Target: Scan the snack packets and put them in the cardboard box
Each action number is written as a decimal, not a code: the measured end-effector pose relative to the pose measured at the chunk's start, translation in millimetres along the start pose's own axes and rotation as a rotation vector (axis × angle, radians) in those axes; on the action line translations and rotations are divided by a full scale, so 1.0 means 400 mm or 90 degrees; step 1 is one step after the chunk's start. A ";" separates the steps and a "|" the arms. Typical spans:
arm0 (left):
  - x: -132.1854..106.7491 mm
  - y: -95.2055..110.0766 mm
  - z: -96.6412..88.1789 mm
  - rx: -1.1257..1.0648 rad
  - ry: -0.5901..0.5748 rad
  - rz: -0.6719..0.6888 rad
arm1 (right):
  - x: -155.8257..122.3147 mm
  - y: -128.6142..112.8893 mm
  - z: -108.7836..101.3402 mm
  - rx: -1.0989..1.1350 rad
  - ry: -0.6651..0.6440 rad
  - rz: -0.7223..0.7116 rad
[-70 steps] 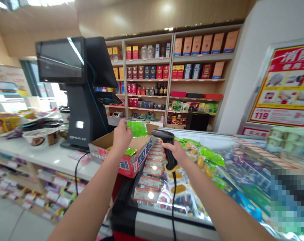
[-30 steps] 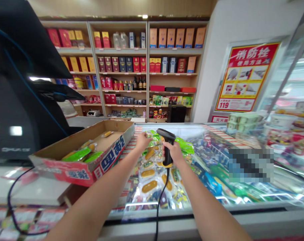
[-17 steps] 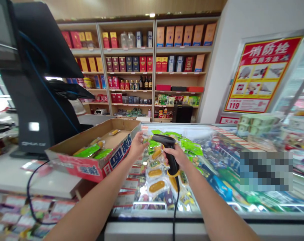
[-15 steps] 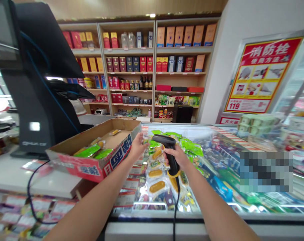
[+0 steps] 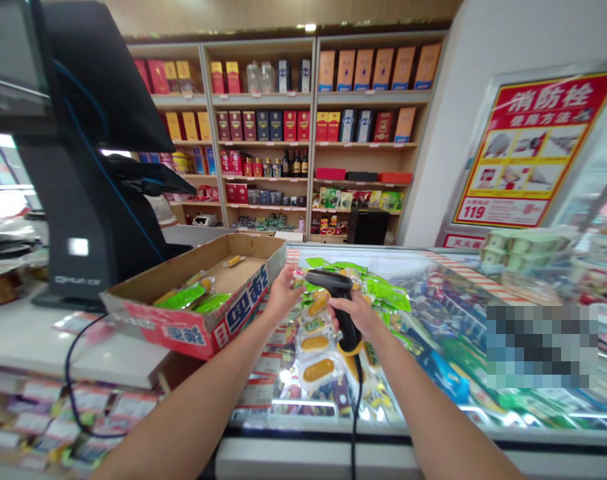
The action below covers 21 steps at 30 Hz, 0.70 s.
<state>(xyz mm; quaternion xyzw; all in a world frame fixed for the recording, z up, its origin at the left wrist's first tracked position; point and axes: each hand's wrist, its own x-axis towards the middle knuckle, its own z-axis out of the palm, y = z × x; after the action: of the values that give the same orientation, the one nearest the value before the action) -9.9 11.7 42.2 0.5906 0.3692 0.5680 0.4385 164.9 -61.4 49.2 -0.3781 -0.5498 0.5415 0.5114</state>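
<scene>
My right hand is wrapped around the handle of a black and yellow barcode scanner, its head pointing left. Close to the scanner's head, my left hand is closed in a pinch on a small packet with a white and pink end; most of it is hidden. Below the scanner, clear-wrapped yellow snack packs lie in a column on the glass-topped freezer. Bright green packets spread behind and right of the scanner.
An open cardboard box with green and yellow packets stands left of my left arm. Behind it rises a black checkout terminal. The scanner's cable hangs over the freezer's front edge. Egg cartons sit at the right.
The whole view has shifted slightly, so things appear a little further right. The small packet's visible end now looks pinker. My right hand still grips the scanner.
</scene>
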 end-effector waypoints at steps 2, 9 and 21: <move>0.000 -0.001 -0.001 0.011 0.001 0.001 | 0.000 0.000 -0.002 -0.005 -0.004 0.001; -0.002 -0.006 -0.001 0.043 0.006 -0.006 | -0.002 -0.007 0.002 0.002 0.008 -0.002; -0.019 0.243 -0.095 0.529 0.053 0.134 | -0.001 -0.077 0.080 0.048 0.033 0.003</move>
<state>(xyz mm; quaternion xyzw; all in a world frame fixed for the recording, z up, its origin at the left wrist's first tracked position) -54.3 -25.1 129.7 0.7280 0.5215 0.4364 0.0876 138.1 -72.6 83.0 -0.3736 -0.5146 0.5532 0.5381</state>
